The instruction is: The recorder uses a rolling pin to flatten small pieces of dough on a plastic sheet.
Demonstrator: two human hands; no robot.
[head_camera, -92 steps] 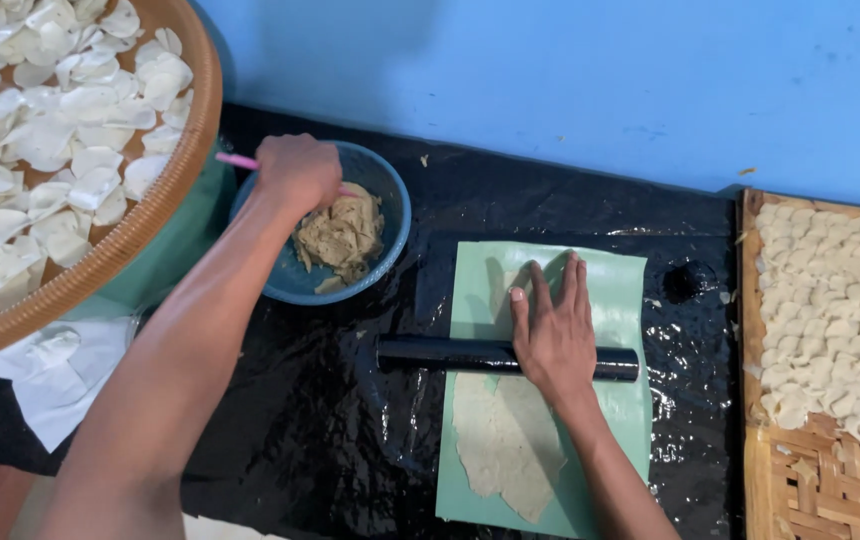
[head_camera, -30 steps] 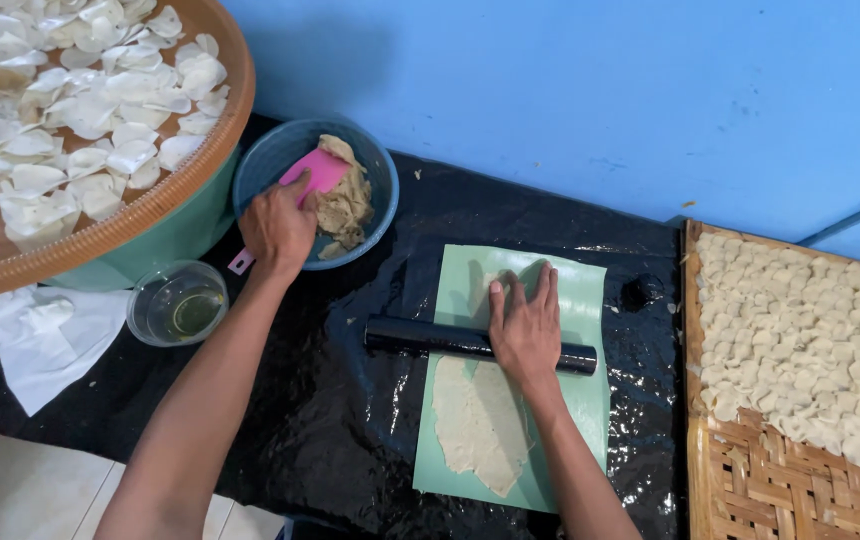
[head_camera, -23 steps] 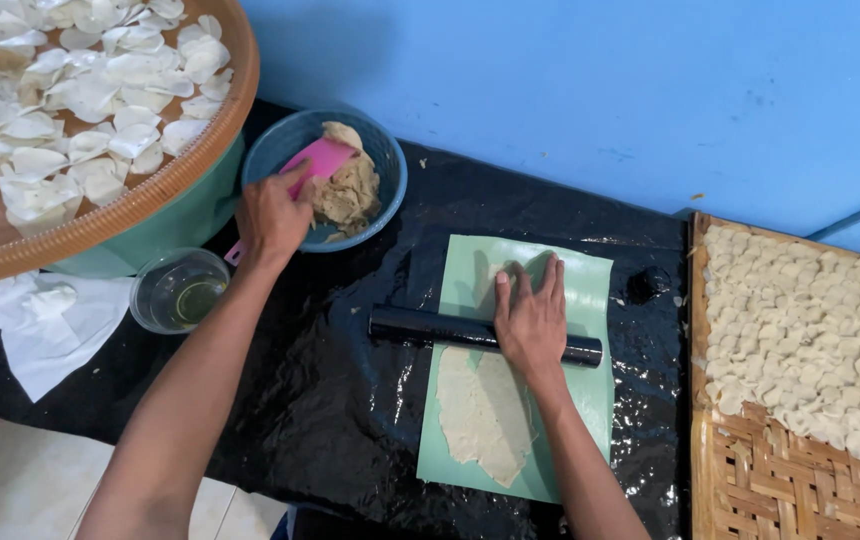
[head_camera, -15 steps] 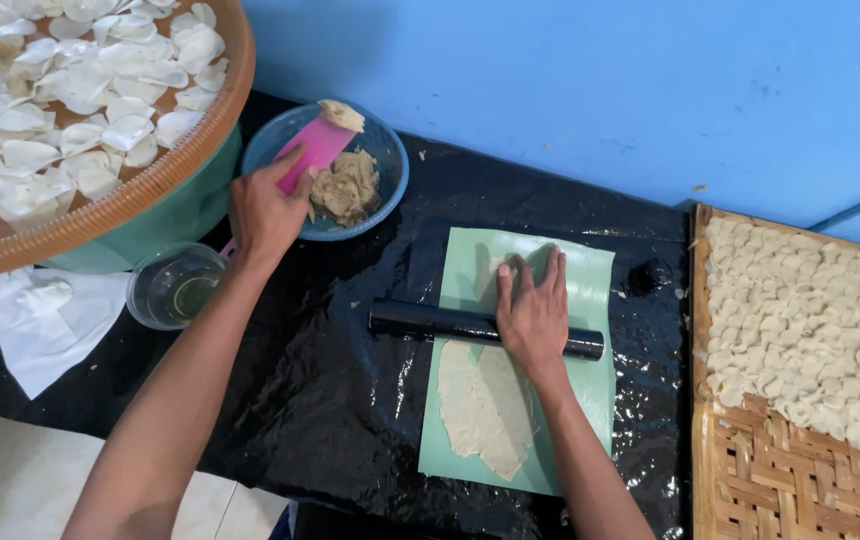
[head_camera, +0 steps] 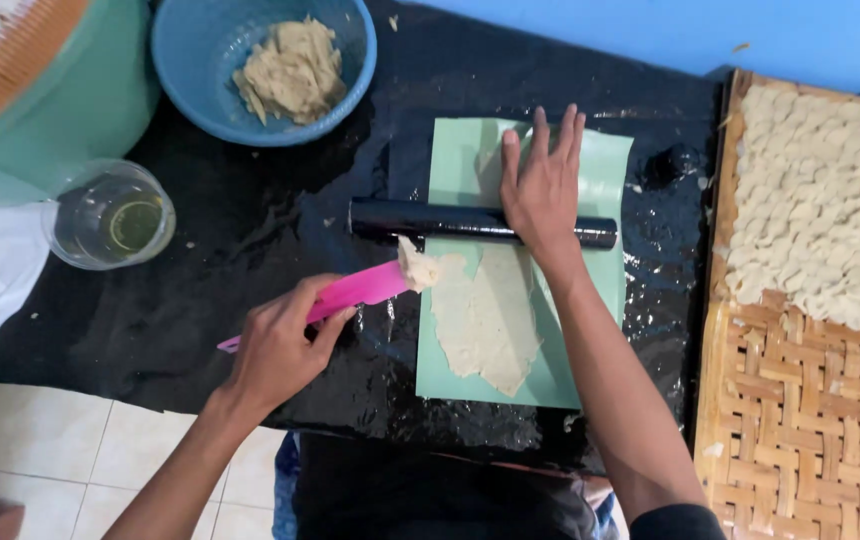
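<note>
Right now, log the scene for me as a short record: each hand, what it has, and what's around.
left hand: grips pink scraper carrying a dough lump
right hand: flat on black rolling pin
green mat: holds flattened dough sheet
blue bowl: holds more dough, upper left
glass: clear, some liquid, left
woven tray: pale pieces on it, right

The one camera sits on my head and looks almost straight down, close over the black-covered table (head_camera: 250,260). My forearms enter from the bottom edge. It takes in the blue wall (head_camera: 750,35) at the top and floor tiles (head_camera: 40,450) bottom left.
</note>
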